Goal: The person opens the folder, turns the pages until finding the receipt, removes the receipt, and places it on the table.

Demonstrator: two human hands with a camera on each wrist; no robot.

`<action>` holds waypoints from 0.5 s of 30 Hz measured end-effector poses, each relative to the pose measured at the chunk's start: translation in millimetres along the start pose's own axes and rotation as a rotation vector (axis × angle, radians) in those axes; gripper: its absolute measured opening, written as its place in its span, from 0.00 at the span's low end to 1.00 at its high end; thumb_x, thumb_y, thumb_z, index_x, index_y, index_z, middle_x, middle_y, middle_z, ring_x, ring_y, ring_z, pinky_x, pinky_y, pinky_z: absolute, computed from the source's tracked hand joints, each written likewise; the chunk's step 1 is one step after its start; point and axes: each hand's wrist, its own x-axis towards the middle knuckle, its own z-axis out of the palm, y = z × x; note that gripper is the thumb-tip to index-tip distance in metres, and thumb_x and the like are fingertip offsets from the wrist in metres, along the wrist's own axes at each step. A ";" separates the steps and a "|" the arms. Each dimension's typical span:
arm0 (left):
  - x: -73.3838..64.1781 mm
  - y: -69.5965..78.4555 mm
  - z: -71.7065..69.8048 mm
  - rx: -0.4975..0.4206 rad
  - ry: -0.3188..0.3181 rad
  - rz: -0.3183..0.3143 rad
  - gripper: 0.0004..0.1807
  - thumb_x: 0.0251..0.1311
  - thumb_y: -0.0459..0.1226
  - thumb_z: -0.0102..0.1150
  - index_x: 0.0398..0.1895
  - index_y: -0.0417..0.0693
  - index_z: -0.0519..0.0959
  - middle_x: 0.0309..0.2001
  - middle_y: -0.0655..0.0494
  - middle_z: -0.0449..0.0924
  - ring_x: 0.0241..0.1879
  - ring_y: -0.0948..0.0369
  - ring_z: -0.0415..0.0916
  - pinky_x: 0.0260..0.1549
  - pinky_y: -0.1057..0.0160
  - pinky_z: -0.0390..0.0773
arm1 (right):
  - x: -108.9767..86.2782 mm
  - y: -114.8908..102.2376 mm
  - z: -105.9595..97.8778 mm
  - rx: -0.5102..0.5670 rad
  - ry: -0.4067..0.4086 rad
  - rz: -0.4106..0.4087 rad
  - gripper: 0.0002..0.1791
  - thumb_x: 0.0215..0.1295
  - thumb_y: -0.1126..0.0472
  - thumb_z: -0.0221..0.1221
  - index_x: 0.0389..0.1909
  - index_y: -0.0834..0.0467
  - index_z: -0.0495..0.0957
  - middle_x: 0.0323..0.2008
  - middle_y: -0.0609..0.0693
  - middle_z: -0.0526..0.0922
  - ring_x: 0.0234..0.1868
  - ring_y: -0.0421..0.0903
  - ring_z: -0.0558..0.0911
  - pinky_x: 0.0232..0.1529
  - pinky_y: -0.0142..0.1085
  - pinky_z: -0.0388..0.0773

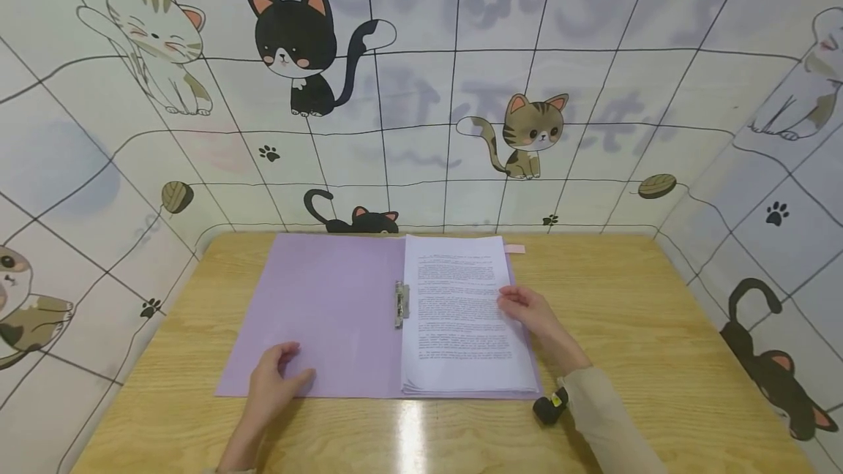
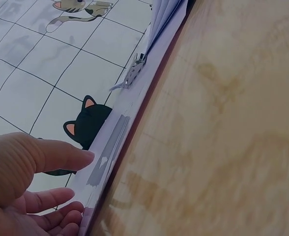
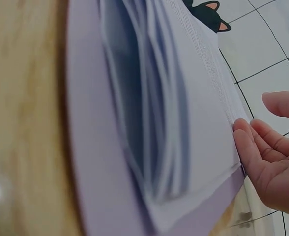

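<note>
1. Folder (image 1: 329,291) lies spread flat on the table (image 1: 658,328), metal clip (image 1: 399,306) at the spine, paper stack (image 1: 454,313) on its right half.
2. My right hand (image 1: 529,309): fingers loosely extended at the stack's right edge, thumb apart, no pinch.
3. My left hand (image 1: 275,379): relaxed, gripping nothing, at the left cover's lower edge (can't tell if touching).

Folder (image 1: 329,298) from above, wrist views closer
</note>
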 end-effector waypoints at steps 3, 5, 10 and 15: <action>0.1 -0.2 0.5 -0.006 -0.002 0.002 0.26 0.45 0.28 0.66 0.50 0.28 0.71 0.51 0.35 0.72 0.52 0.44 0.70 0.56 0.49 0.67 | 1.7 0.1 -1.6 0.013 -0.008 0.004 0.23 0.66 0.57 0.56 0.57 0.66 0.68 0.48 0.59 0.75 0.46 0.49 0.74 0.47 0.34 0.70; 0.6 -0.6 0.4 -0.014 -0.005 0.005 0.26 0.46 0.28 0.66 0.50 0.28 0.71 0.51 0.35 0.72 0.53 0.44 0.70 0.56 0.49 0.67 | 2.2 0.2 -1.9 0.013 -0.008 0.014 0.24 0.65 0.56 0.56 0.57 0.66 0.68 0.48 0.59 0.75 0.45 0.48 0.74 0.46 0.32 0.70; 5.6 0.1 1.8 -0.070 -0.040 0.007 0.26 0.48 0.28 0.66 0.52 0.30 0.70 0.52 0.36 0.74 0.53 0.45 0.70 0.57 0.50 0.67 | 1.5 -2.3 -3.8 0.031 -0.020 0.023 0.24 0.65 0.56 0.56 0.58 0.65 0.68 0.48 0.59 0.75 0.46 0.49 0.74 0.46 0.33 0.69; 9.7 3.5 4.9 -0.105 -0.067 0.009 0.26 0.49 0.28 0.66 0.52 0.30 0.70 0.51 0.36 0.74 0.54 0.45 0.70 0.57 0.50 0.67 | -0.6 -4.2 -6.4 0.108 -0.082 0.059 0.25 0.65 0.54 0.56 0.58 0.63 0.67 0.49 0.58 0.74 0.46 0.49 0.73 0.47 0.34 0.69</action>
